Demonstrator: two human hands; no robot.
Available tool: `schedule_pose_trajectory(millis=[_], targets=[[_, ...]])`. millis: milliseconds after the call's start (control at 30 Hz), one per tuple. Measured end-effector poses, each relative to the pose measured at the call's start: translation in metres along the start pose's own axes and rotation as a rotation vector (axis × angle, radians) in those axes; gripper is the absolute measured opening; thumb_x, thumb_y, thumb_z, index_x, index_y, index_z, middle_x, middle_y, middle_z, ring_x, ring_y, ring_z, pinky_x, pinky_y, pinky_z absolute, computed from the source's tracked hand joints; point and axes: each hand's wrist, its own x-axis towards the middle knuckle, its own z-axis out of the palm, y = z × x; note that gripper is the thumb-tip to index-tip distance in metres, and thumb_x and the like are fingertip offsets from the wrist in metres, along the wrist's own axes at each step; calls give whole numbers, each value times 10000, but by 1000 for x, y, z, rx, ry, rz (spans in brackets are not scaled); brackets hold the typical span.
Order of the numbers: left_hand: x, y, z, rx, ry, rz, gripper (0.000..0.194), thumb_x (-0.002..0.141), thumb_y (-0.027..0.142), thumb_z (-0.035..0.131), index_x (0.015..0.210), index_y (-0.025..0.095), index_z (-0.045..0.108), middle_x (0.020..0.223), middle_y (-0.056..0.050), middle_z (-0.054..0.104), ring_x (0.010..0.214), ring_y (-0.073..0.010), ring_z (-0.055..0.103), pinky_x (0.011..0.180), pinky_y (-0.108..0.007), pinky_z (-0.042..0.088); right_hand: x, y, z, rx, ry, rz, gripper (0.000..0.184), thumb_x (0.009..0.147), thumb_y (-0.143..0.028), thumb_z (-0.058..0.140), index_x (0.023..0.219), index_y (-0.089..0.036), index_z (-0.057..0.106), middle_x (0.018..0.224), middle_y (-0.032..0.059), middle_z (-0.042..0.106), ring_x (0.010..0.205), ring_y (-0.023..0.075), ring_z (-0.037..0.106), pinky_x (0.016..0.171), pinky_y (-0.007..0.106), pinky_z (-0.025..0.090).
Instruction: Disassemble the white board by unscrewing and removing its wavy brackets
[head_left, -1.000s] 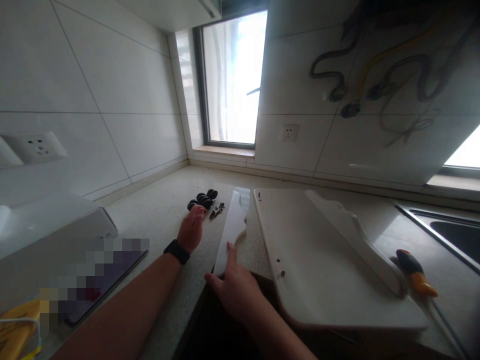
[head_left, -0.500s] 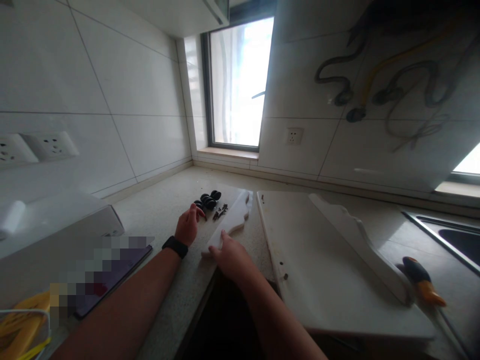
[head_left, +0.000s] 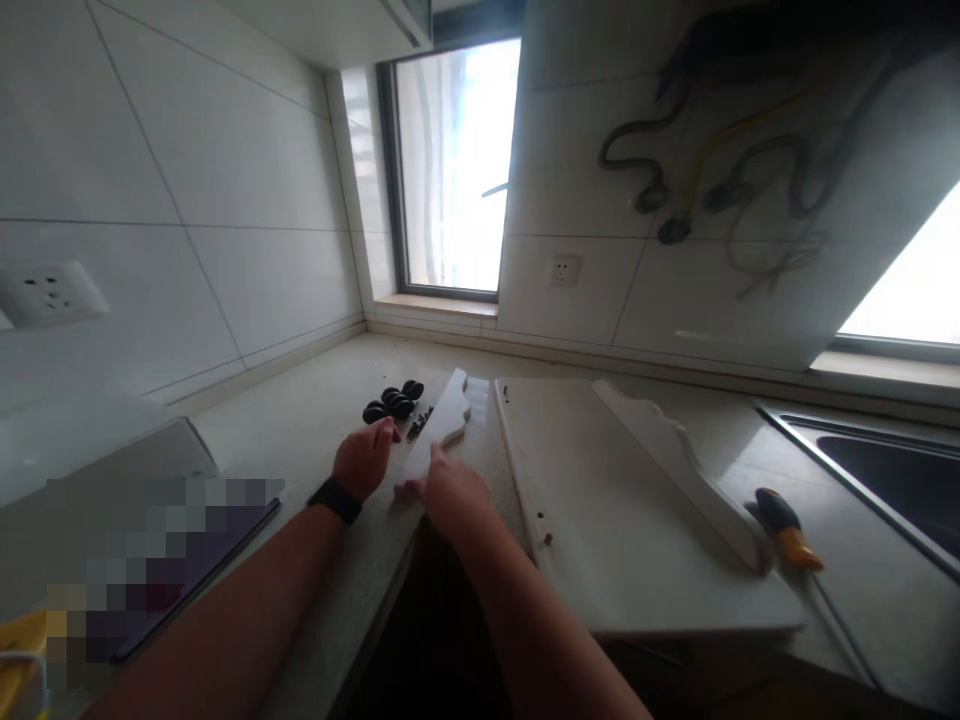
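My right hand (head_left: 454,497) grips the near end of a white board (head_left: 441,425) with one wavy edge, thumb and fingers around it. The board lies lengthwise at the counter's front edge, pointing towards the window. To its left is my left hand (head_left: 363,460), wearing a black wristband, with the fingers curled in. Whatever its fingertips pinch, if anything, is hidden. Just beyond that hand stand several black caster wheels (head_left: 395,402). A small pile of dark screws (head_left: 420,422) lies between the wheels and the board, partly covered by the board.
On the right lies a large white panel (head_left: 600,520) with a second wavy board (head_left: 682,470) on it. A screwdriver (head_left: 787,530) with a black and orange handle is beside it, near the sink (head_left: 885,470). At left are a white box (head_left: 172,450) and a dark flat object (head_left: 202,575).
The view has turned a little to the right. My left hand has drawn back from the wheels and screws towards the board. The wavy board has shifted slightly over the screws, still in my right hand.
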Motion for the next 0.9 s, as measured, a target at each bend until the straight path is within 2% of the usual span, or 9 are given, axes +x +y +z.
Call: schedule_pose_trajectory(millis=[100,200,267,367,433,533,667,767,900], targets=[[-5,7,1,71,-9,113,381,1007,368,370,780,229,642,735,-49,643,698,-236,585,678,-334,353,-39,7,-24,13,86,-49,555,973,-561,537,1381,-191,603,1143,155,733,1085,319,693,878,385,494],[-11,19,4,173,-35,312,405,1030,354,355,785,224,651,733,-59,630,712,-231,591,691,-342,379,-76,47,-60,-2,237,11,407,1016,-477,449,1210,-218,696,904,90,746,838,274,709,771,390,489],[-17,32,6,233,-79,467,395,1034,337,366,772,221,637,704,-57,608,681,-224,569,670,-352,378,-95,97,-84,-66,438,128,367,1013,-416,434,1201,-206,670,877,71,720,831,268,682,768,393,483],[-31,58,9,291,-142,700,359,1030,312,404,735,227,589,671,-48,594,653,-217,537,640,-366,373,-119,190,-111,-331,753,306,425,963,-419,492,1267,-156,630,1163,148,669,1067,340,615,898,458,470],[-42,77,13,271,-177,826,332,1024,285,412,741,224,574,670,-39,591,650,-210,521,627,-366,369,-134,244,-119,-432,800,431,506,960,-437,489,1362,-146,588,1265,188,620,1147,372,583,935,479,463],[-61,105,21,190,-241,966,285,1009,273,413,778,202,563,692,-34,587,661,-204,502,610,-358,355,-151,290,-120,-405,674,487,460,977,-384,447,1353,-175,612,1214,159,658,1065,332,645,882,433,492],[-86,133,29,94,-355,1031,342,1035,477,412,961,192,587,806,-43,617,732,-220,522,637,-371,378,-160,297,-114,-391,623,497,464,995,-367,424,1380,-181,606,1261,152,657,1109,334,651,893,423,501],[-104,145,30,43,-490,1071,351,1051,518,406,1116,212,566,881,-25,632,769,-210,542,664,-372,392,-161,289,-113,-397,613,503,474,1004,-371,417,1405,-187,590,1276,155,651,1128,346,649,894,434,507],[-118,150,30,25,-509,1092,359,1036,554,442,1152,233,555,855,-8,618,754,-206,539,642,-370,362,-165,277,-114,-405,566,551,488,1015,-371,388,1439,-204,562,1279,153,650,1125,358,652,882,449,509]])
